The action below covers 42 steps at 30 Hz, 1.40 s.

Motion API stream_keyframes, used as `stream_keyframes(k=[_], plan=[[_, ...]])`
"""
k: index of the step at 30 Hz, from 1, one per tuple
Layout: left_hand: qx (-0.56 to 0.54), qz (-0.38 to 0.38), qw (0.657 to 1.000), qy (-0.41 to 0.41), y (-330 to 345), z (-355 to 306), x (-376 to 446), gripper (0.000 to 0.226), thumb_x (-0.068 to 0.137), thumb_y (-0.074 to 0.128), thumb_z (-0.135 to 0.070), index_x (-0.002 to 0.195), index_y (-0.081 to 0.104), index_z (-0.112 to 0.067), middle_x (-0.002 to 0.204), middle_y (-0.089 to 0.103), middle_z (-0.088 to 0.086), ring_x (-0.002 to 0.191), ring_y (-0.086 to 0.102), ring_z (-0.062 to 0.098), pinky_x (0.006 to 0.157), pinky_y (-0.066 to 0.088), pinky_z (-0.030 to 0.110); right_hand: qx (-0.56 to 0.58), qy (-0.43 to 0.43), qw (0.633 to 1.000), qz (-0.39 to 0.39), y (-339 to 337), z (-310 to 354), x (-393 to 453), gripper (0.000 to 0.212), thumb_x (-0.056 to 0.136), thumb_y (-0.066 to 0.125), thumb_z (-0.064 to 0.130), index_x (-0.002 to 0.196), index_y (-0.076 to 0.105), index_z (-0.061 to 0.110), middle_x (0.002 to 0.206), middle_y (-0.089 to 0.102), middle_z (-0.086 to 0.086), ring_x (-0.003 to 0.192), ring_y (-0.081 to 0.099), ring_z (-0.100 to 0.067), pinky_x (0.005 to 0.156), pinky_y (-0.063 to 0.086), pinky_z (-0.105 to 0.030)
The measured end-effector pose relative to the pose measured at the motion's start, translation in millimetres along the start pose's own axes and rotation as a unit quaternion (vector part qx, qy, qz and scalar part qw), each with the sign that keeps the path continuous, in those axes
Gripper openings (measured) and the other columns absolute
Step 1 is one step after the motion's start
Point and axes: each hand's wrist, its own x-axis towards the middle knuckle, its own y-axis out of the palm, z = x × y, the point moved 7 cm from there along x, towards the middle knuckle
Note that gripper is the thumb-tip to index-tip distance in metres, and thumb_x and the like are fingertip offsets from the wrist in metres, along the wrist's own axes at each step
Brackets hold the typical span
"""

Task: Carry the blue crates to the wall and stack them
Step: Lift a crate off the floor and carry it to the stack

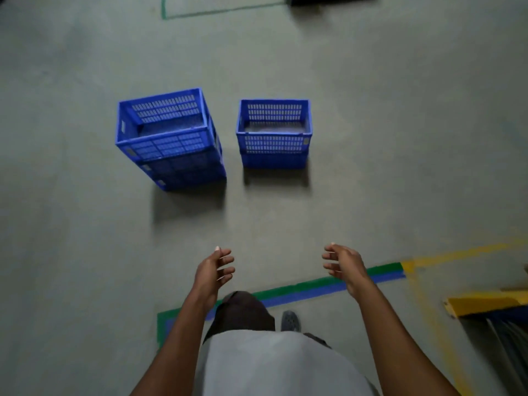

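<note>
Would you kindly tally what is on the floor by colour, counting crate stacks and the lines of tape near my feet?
Blue crate stacks: 2, the taller left stack and the lower right stack
Green-and-blue tape line: 1
Yellow tape line: 1
Total: 4
How many crates each stack holds cannot be told for certain.

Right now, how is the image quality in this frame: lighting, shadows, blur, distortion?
Head view: dim, even light, darker toward the corners; soft, slightly smeared detail throughout. The left crate stack and the right crate stack cast dark shadows toward the camera. Wide-angle bending tilts the left stack and curves the green-blue floor tape. No glare. Left hand and right hand look sharp enough.
</note>
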Motion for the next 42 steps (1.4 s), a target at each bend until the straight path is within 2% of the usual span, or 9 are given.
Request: stream_keyframes(k=[6, 12, 17, 23, 28, 33, 38, 42], plan=[[-0.020, -0.020, 1.000, 0.003, 12, -107, 121, 0.037, 0.105, 0.044, -0.040, 0.112, 0.067, -0.012, 0.101, 0.068, 0.004, 0.075, 0.059, 0.019, 0.071, 0.047, 0.031, -0.010, 0.019, 1.000, 0.009, 64, 102, 112, 0.026, 0.103, 0.051, 0.027, 0.101, 0.069, 0.008, 0.093, 0.071, -0.011, 0.066, 0.061, -0.021, 0.060, 0.046, -0.029], [-0.022, 0.005, 1.000, 0.016, 50, -238, 221, 0.035, 0.105, 0.045, -0.038, 0.112, 0.068, -0.013, 0.096, 0.068, 0.004, 0.074, 0.059, 0.017, 0.069, 0.047, 0.029, 0.030, 0.057, 0.998, 0.021, 131, 206, 194, 0.026, 0.101, 0.051, 0.030, 0.104, 0.069, 0.012, 0.095, 0.072, -0.007, 0.076, 0.065, -0.023, 0.069, 0.049, -0.031], [0.016, 0.016, 1.000, 0.003, 84, -332, 306, 0.034, 0.104, 0.047, -0.040, 0.110, 0.068, -0.014, 0.084, 0.068, 0.000, 0.062, 0.055, 0.013, 0.060, 0.042, 0.026, 0.029, 0.038, 0.999, 0.015, 166, 303, 261, 0.027, 0.101, 0.051, 0.032, 0.105, 0.069, 0.012, 0.095, 0.072, -0.008, 0.073, 0.063, -0.022, 0.067, 0.049, -0.031], [-0.044, -0.007, 0.999, 0.011, 126, -433, 412, 0.028, 0.104, 0.049, -0.034, 0.105, 0.064, -0.010, 0.074, 0.061, 0.000, 0.058, 0.050, 0.014, 0.055, 0.035, 0.024, 0.059, 0.052, 0.997, 0.023, 188, 395, 363, 0.025, 0.100, 0.054, 0.031, 0.100, 0.070, 0.013, 0.087, 0.072, -0.007, 0.066, 0.062, -0.020, 0.064, 0.048, -0.030], [-0.071, -0.049, 0.996, -0.008, 158, -479, 492, 0.028, 0.103, 0.050, -0.033, 0.109, 0.062, -0.009, 0.070, 0.057, 0.000, 0.060, 0.045, 0.014, 0.052, 0.033, 0.023, 0.014, 0.076, 0.997, 0.027, 193, 447, 463, 0.024, 0.100, 0.054, 0.031, 0.098, 0.069, 0.013, 0.083, 0.071, -0.005, 0.061, 0.061, -0.018, 0.057, 0.047, -0.027], [0.059, -0.038, 0.996, -0.051, 204, -493, 576, 0.031, 0.104, 0.048, -0.032, 0.111, 0.066, -0.008, 0.086, 0.064, 0.008, 0.062, 0.056, 0.018, 0.059, 0.043, 0.030, -0.069, 0.081, 0.994, 0.035, 200, 494, 565, 0.022, 0.099, 0.055, 0.028, 0.095, 0.068, 0.010, 0.079, 0.067, -0.007, 0.057, 0.056, -0.018, 0.054, 0.044, -0.026], [0.132, -0.036, 0.989, -0.054, 242, -509, 678, 0.028, 0.105, 0.047, -0.028, 0.104, 0.067, -0.008, 0.082, 0.063, 0.008, 0.066, 0.054, 0.020, 0.062, 0.041, 0.029, -0.175, 0.106, 0.978, 0.032, 208, 497, 682, 0.022, 0.097, 0.057, 0.029, 0.091, 0.069, 0.011, 0.077, 0.068, -0.009, 0.055, 0.057, -0.020, 0.052, 0.043, -0.024], [0.205, -0.035, 0.978, -0.033, 253, -500, 784, 0.026, 0.105, 0.049, -0.024, 0.089, 0.067, -0.012, 0.079, 0.063, 0.007, 0.065, 0.053, 0.019, 0.056, 0.039, 0.025, -0.246, 0.109, 0.963, 0.021, 218, 482, 784, 0.020, 0.092, 0.060, 0.030, 0.088, 0.070, 0.012, 0.089, 0.074, -0.013, 0.067, 0.063, -0.024, 0.060, 0.050, -0.031]])
